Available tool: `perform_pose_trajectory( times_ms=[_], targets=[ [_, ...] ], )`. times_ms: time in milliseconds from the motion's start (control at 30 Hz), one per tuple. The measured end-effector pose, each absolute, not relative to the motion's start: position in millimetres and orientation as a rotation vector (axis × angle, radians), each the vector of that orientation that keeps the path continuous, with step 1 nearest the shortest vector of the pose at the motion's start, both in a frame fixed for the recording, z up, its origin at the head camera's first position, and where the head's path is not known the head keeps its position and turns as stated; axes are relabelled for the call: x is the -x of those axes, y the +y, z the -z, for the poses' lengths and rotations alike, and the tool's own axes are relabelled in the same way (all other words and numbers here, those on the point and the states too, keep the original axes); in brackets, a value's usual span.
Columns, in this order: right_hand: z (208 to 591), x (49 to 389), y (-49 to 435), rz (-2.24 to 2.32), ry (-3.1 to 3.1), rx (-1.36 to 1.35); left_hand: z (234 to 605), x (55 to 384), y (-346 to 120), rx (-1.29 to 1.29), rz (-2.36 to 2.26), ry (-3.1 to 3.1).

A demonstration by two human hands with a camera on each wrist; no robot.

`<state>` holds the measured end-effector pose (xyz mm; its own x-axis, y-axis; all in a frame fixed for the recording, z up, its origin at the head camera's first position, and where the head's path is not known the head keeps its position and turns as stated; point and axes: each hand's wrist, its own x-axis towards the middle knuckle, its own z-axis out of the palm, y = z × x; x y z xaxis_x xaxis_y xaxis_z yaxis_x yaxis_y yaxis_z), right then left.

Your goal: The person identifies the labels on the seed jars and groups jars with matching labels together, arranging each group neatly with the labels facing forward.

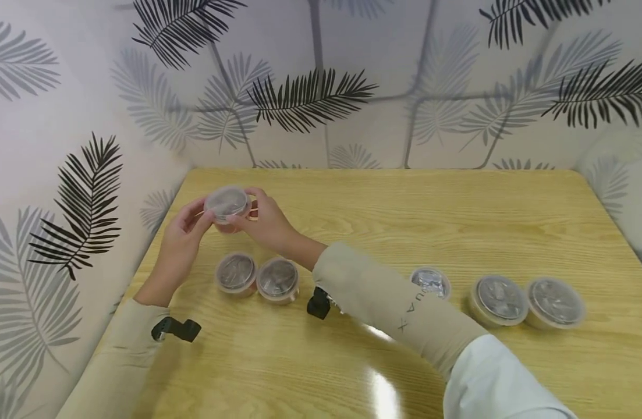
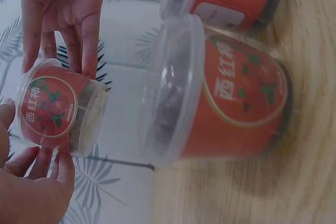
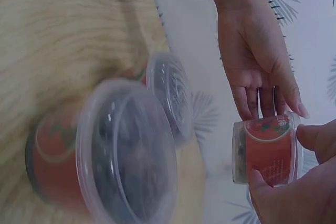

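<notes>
Both hands hold a clear plastic cup (image 1: pixel 227 202) with a lid, raised over the table's far left part. Its red label with tomato pictures and Chinese characters shows in the left wrist view. My left hand (image 1: pixel 178 247) grips one side, thumb near the rim; my right hand (image 1: pixel 270 224) grips the opposite side. Close below them, two similar lidded cups stand side by side on the table: the left cup (image 1: pixel 236 272) and the right cup (image 1: pixel 277 279). Red tomato labels wrap these too, as the left wrist cup (image 2: pixel 236 93) shows.
Three more lidded cups stand on the right of the wooden table (image 1: pixel 352 215): a smaller-looking cup (image 1: pixel 431 282) partly behind the right sleeve (image 1: pixel 399 302), a middle cup (image 1: pixel 501 299) and an outer cup (image 1: pixel 555 301) close beside it. A leaf-patterned wall (image 1: pixel 289 52) rises behind the table.
</notes>
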<state>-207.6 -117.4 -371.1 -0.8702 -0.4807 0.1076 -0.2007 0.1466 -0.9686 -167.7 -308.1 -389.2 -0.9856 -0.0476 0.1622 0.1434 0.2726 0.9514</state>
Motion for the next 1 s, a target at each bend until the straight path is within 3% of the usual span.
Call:
perform_pose_trajectory(
  times_ms=[267, 500, 1000],
  targets=[
    [379.5, 194.0, -144.5, 1.784, 2.202, 0.643, 404.2, 149.2, -329.0, 0.046, 1.845, -2.315],
    [391.1, 180.7, -157.4, 1.686, 2.204, 0.789, 417.5, 129.5, -341.8, -0.068, 1.846, -2.325],
    [397.1, 172.8, -168.0, 1.159, 2.448, 1.017, 438.1, 107.7, -355.3, -0.147, 2.072, -2.084]
  ],
)
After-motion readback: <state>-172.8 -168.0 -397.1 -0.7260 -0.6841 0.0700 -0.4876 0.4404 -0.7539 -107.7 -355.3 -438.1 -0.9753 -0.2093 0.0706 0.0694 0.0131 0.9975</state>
